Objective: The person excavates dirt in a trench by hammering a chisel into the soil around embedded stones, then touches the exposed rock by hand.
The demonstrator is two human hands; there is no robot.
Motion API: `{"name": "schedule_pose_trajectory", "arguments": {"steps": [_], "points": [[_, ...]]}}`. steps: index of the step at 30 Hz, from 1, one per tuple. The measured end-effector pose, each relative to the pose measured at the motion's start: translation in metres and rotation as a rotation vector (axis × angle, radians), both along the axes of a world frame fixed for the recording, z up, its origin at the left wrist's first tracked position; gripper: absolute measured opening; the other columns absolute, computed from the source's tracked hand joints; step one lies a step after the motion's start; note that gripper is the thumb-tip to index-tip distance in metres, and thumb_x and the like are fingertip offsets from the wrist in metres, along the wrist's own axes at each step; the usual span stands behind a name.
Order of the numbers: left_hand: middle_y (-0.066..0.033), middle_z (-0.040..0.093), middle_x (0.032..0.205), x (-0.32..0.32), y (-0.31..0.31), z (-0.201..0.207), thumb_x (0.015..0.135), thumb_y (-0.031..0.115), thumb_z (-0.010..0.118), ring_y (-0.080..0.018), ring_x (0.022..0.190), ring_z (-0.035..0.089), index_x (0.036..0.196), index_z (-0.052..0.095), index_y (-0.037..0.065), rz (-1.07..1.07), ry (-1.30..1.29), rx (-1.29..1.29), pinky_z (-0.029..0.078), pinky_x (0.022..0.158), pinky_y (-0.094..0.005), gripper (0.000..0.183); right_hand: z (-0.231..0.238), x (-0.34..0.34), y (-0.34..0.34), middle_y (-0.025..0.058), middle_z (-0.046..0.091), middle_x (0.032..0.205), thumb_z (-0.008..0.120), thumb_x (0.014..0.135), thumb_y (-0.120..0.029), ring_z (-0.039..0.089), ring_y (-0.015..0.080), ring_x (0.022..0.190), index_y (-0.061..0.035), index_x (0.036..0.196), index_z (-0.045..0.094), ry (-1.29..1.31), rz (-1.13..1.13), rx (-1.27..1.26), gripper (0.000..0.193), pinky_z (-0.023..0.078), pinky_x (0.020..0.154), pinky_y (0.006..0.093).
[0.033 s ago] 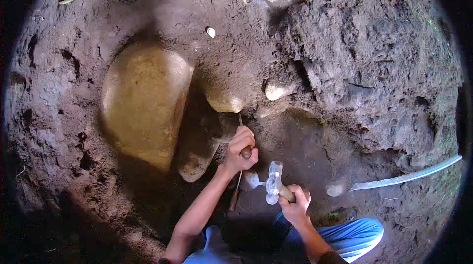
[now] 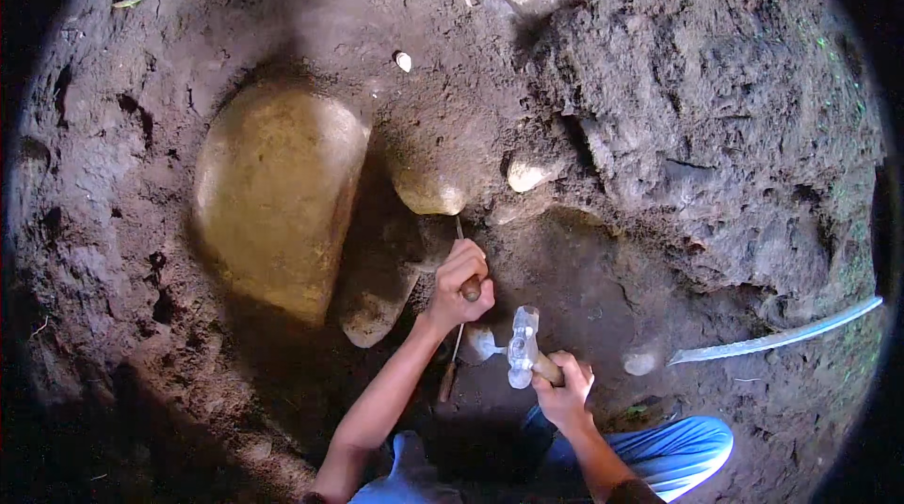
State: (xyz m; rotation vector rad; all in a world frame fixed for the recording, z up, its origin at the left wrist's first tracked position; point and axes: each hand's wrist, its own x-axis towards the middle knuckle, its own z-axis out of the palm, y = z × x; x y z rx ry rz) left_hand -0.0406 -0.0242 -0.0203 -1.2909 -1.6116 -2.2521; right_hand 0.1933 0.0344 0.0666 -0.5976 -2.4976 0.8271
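Note:
My left hand point(image 2: 461, 286) is closed around the brown wooden handle point(image 2: 471, 289) of a thin metal chisel-like tool. Its shaft point(image 2: 460, 229) points away from me, and the tip meets the lower edge of a rounded yellowish stone point(image 2: 433, 192) set in the soil. Lower right, my right hand point(image 2: 567, 393) grips a hammer point(image 2: 523, 346) by its short wooden handle; the metal head is held up, apart from the chisel. Under the left wrist lies another slim tool point(image 2: 447, 384) with a brown handle. A small trowel-like blade point(image 2: 482, 344) shows beside the hammer head.
At left stands a big flat-faced yellowish stone point(image 2: 278, 198), with a dark hollow beside it. An oblong stone point(image 2: 375, 318) lies near my left forearm. Rough earth point(image 2: 716, 156) rises at right. A long curved pale blade-like strip point(image 2: 777, 341) and a small stone point(image 2: 642, 360) lie right.

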Motion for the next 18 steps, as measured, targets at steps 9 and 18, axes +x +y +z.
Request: {"name": "schedule_pose_trajectory", "arguments": {"steps": [9, 18], "points": [[-0.0077, 0.043, 0.063, -0.003, -0.004, -0.002, 0.082, 0.000, 0.070, -0.0240, 0.060, 0.045, 0.065, 0.042, 0.003, 0.037, -0.070, -0.126, 0.038, 0.061, -0.0353, 0.033, 0.000, -0.017, -0.008, 0.0113, 0.066, 0.070, 0.082, 0.078, -0.023, 0.066, 0.0262, 0.057, -0.0062, 0.090, 0.061, -0.053, 0.030, -0.103, 0.030, 0.051, 0.053, 0.0355], [-0.0075, 0.042, 0.063, -0.007, -0.010, 0.002, 0.086, 0.000, 0.068, -0.0224, 0.058, 0.043, 0.066, 0.042, 0.002, 0.038, -0.170, -0.050, 0.037, 0.062, -0.0348, 0.033, -0.007, -0.018, -0.012, 0.0115, 0.068, 0.073, 0.083, 0.077, -0.027, 0.068, 0.0274, 0.061, -0.0062, 0.092, 0.063, -0.081, 0.094, -0.059, 0.033, 0.053, 0.055, 0.0360]]}}
